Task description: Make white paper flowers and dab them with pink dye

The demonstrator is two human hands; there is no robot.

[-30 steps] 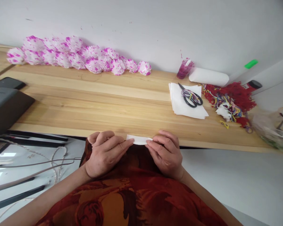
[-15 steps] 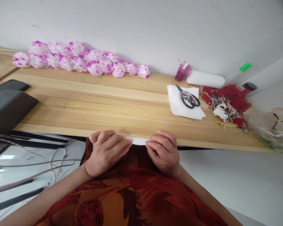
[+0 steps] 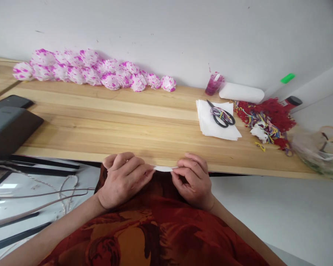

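A narrow folded strip of white paper (image 3: 163,169) spans the gap between my hands at the table's front edge. My left hand (image 3: 126,177) pinches its left end, and my right hand (image 3: 193,180) pinches the right end. Fingers of both hands are curled and cover the strip's ends. Farther right on the table lies a stack of white paper sheets (image 3: 208,125). Black-handled scissors (image 3: 223,119) rest on that stack, with a small bundle of coloured strings (image 3: 218,111) on top of them.
White-and-pink paper pompoms (image 3: 111,81) line the wall. A pink-stained cup (image 3: 213,84), a white roll (image 3: 241,92), a heap of red and coloured strings (image 3: 274,120) and a plastic bag (image 3: 316,151) stand at the right. A dark grey box (image 3: 13,125) sits at the left.
The white strip shows narrower between my hands than before, turned or folded thinner. Both hands stay nearly in place, each still pinching its end.
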